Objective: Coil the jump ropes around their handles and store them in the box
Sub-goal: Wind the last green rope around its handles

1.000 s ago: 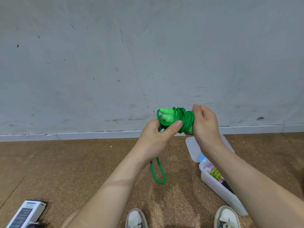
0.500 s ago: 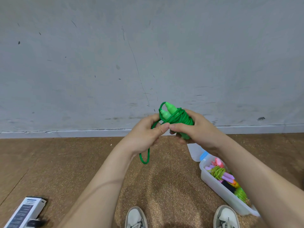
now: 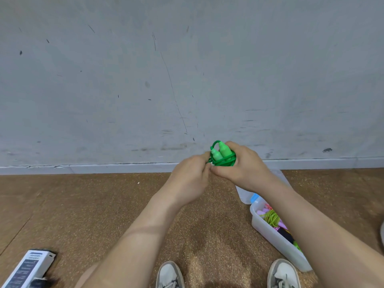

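A green jump rope (image 3: 222,155) is bundled around its two light green handles, whose tips point up. My right hand (image 3: 242,165) wraps around the bundle from the right. My left hand (image 3: 191,177) pinches the rope's end at the bundle's left side; no loop hangs below. Both hands are held in front of the wall, above the floor. A translucent plastic box (image 3: 270,233) sits on the floor at the lower right, with several coiled ropes in pink, yellow-green and dark colours inside, partly hidden by my right forearm.
The box's lid (image 3: 244,193) lies flat on the brown floor behind the box. A white and dark carton (image 3: 27,269) lies at the bottom left. My two shoes (image 3: 170,275) show at the bottom edge. A grey wall with a baseboard stands ahead.
The loose green loop that hung below my left hand has been drawn up into the bundle. Both hands came closer together and the handles turned upright.
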A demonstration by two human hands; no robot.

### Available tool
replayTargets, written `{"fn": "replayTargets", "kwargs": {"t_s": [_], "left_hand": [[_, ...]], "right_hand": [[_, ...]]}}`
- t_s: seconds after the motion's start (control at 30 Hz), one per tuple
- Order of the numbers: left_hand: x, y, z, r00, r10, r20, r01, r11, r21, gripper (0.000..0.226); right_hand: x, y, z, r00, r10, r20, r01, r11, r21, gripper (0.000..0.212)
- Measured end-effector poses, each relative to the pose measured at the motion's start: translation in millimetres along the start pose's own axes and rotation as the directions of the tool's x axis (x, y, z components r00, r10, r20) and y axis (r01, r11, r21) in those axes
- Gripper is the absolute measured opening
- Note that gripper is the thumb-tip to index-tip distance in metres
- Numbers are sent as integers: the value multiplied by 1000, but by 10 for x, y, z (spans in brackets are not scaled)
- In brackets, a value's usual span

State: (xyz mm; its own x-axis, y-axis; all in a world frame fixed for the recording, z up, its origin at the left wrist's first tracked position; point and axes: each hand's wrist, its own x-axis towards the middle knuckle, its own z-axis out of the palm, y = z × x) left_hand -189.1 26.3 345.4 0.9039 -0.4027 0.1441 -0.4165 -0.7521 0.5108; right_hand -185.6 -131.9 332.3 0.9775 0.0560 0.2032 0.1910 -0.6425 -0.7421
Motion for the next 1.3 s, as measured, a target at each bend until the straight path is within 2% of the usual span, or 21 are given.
{"fn": "replayTargets", "kwargs": {"t_s": [0.1, 0.23, 0.3, 0.37, 0.47, 0.53, 0.57, 0.6, 0.67, 0.73, 0.8, 0.9, 1.0, 1.07, 1.1, 1.17, 1.23, 1.3], "left_hand": [[-22, 19, -60, 996, 5, -85, -7, 1000, -30, 41], [-75, 66, -79, 978, 193, -86, -192, 981, 17, 36], [-100, 96, -104, 967, 240, -85, -234, 969, 75, 35], [-113, 126, -155, 960, 245, -138, -215, 955, 203, 30], [-100, 168, -250, 955, 200, -218, -84, 889, 450, 9], [-86, 187, -235, 979, 108, -175, 5, 839, 545, 13], [-79, 187, -206, 988, 77, -133, 12, 823, 567, 15], [-78, 194, -175, 992, 81, -96, -11, 818, 576, 15], [-82, 214, -124, 981, 191, -24, -138, 787, 601, 17], [-72, 196, -91, 956, 293, -9, -230, 769, 596, 22], [-48, 164, -72, 944, 325, -56, -245, 804, 542, 25], [-50, 180, -59, 943, 296, -155, -214, 891, 401, 27], [-97, 224, -73, 966, 117, -229, -94, 990, 107, 17], [-99, 231, -67, 963, -27, -267, -9, 992, -130, 2], [-92, 228, -69, 965, -59, -255, 7, 980, -200, 6], [-75, 195, -92, 985, -77, -153, 24, 945, -326, 8], [-78, 156, -179, 999, -48, -16, 37, 912, -408, 8], [-92, 112, -267, 997, -8, 74, 40, 895, -444, 13]], "right_hand": [[26, 25, -29, 997, 62, -53, -62, 998, 18, 24], [22, 12, -94, 986, 164, -36, -162, 985, 54, 17], [20, 13, -139, 979, 204, -8, -202, 974, 99, 17], [15, 27, -193, 968, 249, 26, -250, 957, 148, 19], [11, 22, -259, 931, 340, 130, -362, 833, 418, 15], [6, -6, -294, 919, 359, 165, -388, 744, 543, 13], [9, -4, -295, 923, 359, 142, -375, 748, 547, 13], [13, 8, -291, 934, 346, 90, -344, 800, 493, 12], [28, 54, -279, 965, 261, -23, -251, 948, 197, 13], [34, 95, -254, 989, 141, -48, -145, 984, -102, 22], [20, 80, -204, 998, 58, -6, -58, 973, -225, 30], [-10, 41, -85, 999, -12, 52, 26, 962, -270, 28], [-45, -8, 5, 993, -61, 97, 85, 959, -271, 29], [-59, -21, 30, 993, -68, 92, 92, 953, -289, 37], [-64, -22, 36, 992, -69, 102, 98, 946, -308, 40], [-70, -31, 48, 982, -67, 174, 121, 940, -319, 29], [-86, -59, 51, 960, -57, 273, 139, 947, -291, 19], [-114, -70, 60, 937, -42, 347, 140, 954, -264, 19]]}}
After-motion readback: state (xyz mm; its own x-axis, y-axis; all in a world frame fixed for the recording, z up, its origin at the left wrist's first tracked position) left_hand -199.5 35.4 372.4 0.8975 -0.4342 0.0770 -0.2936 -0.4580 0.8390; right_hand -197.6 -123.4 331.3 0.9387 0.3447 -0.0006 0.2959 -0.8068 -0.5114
